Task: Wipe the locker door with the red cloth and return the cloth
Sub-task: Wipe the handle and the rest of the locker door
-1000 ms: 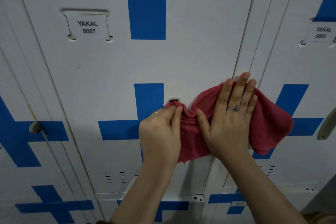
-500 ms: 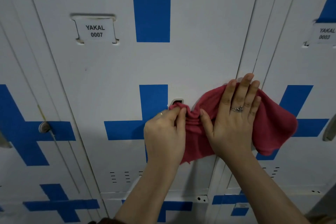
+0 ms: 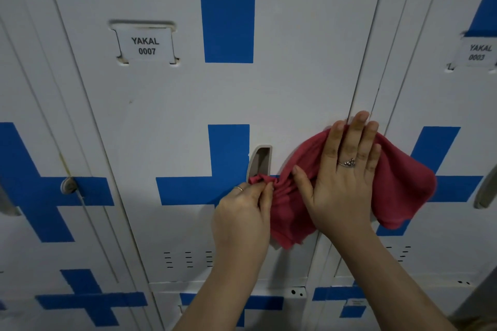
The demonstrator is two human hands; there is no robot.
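Locker door (image 3: 295,83): white metal with blue cross-shaped bands, closed, filling the middle of the view.
Label (image 3: 146,45): a white card in a slot on the upper left of the door, reading YAKAL 0007.
Handle (image 3: 260,162): a grey recessed pull beside the middle blue cross, its lower end touched by the bunched corner of the cloth.
Red cloth (image 3: 403,191): lay spread against the door's right edge and over the seam onto the neighbouring locker (image 3: 443,105), gathered into folds at its left end, with its lower hem hanging loose.
Left hand (image 3: 243,219): its grip was closed, thumb and fingertips pinching the bunched left corner of the cloth just below the handle; a thin ring showed on one finger.
Right hand (image 3: 343,185): pressed flat on the cloth with the fingers straight and pointing up, fingertips reaching past the cloth's top edge onto the metal; its grip was not closed round anything. A ring sat on one finger.
Vents (image 3: 188,259): short rows of slots low on the door, left of the left forearm.
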